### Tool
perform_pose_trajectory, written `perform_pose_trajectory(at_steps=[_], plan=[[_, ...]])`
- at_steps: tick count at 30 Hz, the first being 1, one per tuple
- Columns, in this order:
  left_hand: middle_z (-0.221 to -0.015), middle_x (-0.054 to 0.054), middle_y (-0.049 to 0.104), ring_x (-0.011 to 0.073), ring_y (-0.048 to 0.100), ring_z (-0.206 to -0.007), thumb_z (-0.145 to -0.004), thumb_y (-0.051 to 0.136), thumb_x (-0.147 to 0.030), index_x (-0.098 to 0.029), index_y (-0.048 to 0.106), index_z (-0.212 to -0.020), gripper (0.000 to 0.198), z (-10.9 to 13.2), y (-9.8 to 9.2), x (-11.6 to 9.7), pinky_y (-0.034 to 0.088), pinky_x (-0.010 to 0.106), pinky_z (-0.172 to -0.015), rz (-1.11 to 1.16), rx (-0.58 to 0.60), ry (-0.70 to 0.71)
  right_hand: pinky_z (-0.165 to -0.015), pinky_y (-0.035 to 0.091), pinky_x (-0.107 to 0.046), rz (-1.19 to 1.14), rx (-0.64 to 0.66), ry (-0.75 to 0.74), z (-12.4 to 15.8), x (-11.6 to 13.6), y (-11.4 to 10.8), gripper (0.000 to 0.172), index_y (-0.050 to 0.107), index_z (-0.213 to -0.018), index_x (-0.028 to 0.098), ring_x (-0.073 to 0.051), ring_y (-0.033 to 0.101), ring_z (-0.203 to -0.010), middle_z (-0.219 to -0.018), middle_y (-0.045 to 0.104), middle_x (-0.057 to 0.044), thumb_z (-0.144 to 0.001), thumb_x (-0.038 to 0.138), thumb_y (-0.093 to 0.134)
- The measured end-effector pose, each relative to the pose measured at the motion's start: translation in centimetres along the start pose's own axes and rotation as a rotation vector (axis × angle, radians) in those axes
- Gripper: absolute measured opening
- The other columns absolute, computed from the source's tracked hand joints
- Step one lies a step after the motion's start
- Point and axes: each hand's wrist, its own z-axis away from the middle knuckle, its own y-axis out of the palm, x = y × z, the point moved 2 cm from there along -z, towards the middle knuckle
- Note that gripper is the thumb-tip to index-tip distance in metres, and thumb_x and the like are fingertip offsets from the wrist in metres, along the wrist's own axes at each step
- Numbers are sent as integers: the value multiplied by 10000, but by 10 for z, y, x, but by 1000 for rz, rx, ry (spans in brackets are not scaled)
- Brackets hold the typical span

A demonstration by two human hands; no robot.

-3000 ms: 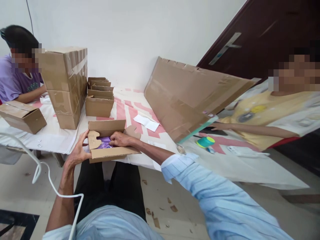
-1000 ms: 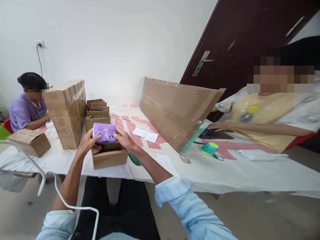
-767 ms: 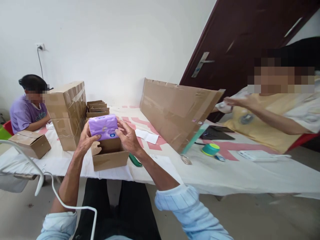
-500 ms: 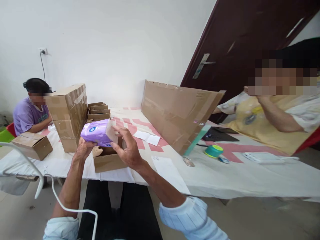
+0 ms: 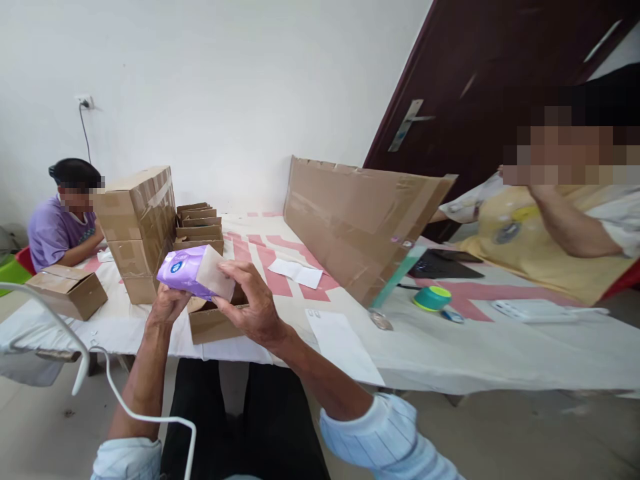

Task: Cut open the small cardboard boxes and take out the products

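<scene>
A purple-and-white pack of tissues is held up over the near edge of the table, tilted with its pale end to the right. My left hand grips it from below at the left end, its fingers partly hidden under the pack. My right hand holds the pale right end between thumb and fingers. Just beneath and behind the pack stands an open cardboard box, its inside mostly covered by the pack and my right hand.
Stacked cardboard boxes rise at the left, with open boxes behind. A smaller carton sits far left. A large cardboard panel leans at centre right. Paper sheets lie nearby. Two people sit at the sides. A white cable crosses the lower left.
The pack has turned a little, so more of its pale right end shows, and it sits slightly lower. My right hand has shifted slightly with it. Both hands keep hold.
</scene>
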Motion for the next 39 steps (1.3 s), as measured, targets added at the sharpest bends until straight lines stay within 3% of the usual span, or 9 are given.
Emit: perform_pose_trajectory(at_steps=[4,8,13,17,23,28,33,36,39], plan=[[-1047,28,821,243,752,-952,-487,890,-76,-234,732,-1178,727,-1,12,-10,623,347,-853,-41,5,47,-1004,611,-474,-18,-27,56,-5,-9,-2,515,573,-1454,298,-288,672,-1226,-1314,691,-108,-960,231,705],[-1102,58,820,295,756,-1038,-497,960,-148,-200,732,-1179,721,-8,19,-22,625,379,-898,-201,-22,116,-965,614,-445,-97,-46,241,-13,-28,-7,454,634,-1406,292,-273,661,-1184,-1317,680,-99,-960,325,709],[-1272,106,790,339,745,-1169,-615,1002,-268,-201,685,-1352,805,-21,29,-31,618,422,-975,-381,75,112,-896,628,-395,-303,-68,557,-16,-71,-4,476,678,-1365,252,-242,685,-1067,-1275,712,-92,-926,435,701],[-1283,128,790,364,745,-1201,-626,1015,-328,-185,662,-1393,857,-28,24,-18,612,464,-1017,-427,100,53,-868,635,-387,-390,-30,713,-2,-106,9,549,703,-1345,209,-239,705,-1012,-1190,762,-95,-869,483,700],[-1228,139,804,358,760,-1147,-606,1024,-364,-161,679,-1354,848,-32,6,9,593,482,-1020,-438,74,-91,-891,646,-411,-381,53,792,18,-128,23,593,733,-1345,175,-257,735,-986,-1129,794,-102,-841,482,680],[-1093,126,816,310,764,-993,-580,1028,-373,-127,730,-1181,715,-49,-1,10,595,426,-910,-529,27,-144,-871,642,-410,-305,64,713,12,-138,20,552,756,-1341,197,-243,720,-979,-1222,759,-109,-864,466,689],[-1088,93,800,272,744,-987,-531,1015,-307,-145,679,-1113,692,-85,-16,-12,590,408,-918,-490,-85,57,-919,622,-435,-44,79,659,16,-161,-11,541,757,-1330,194,-238,693,-1014,-1355,700,-154,-877,489,739],[-1151,67,782,266,730,-1083,-531,983,-271,-179,641,-1151,713,-106,-30,-26,578,405,-992,-466,-160,239,-968,602,-486,57,189,834,34,-178,-29,619,758,-1306,138,-282,708,-1035,-1337,719,-196,-812,509,810],[-1182,52,773,266,720,-1134,-507,966,-230,-203,626,-1150,728,-119,-45,-29,569,410,-1035,-490,-192,281,-907,613,-458,-74,352,1023,55,-185,-30,575,795,-1210,135,-317,722,-1075,-1244,775,-183,-787,523,837]])
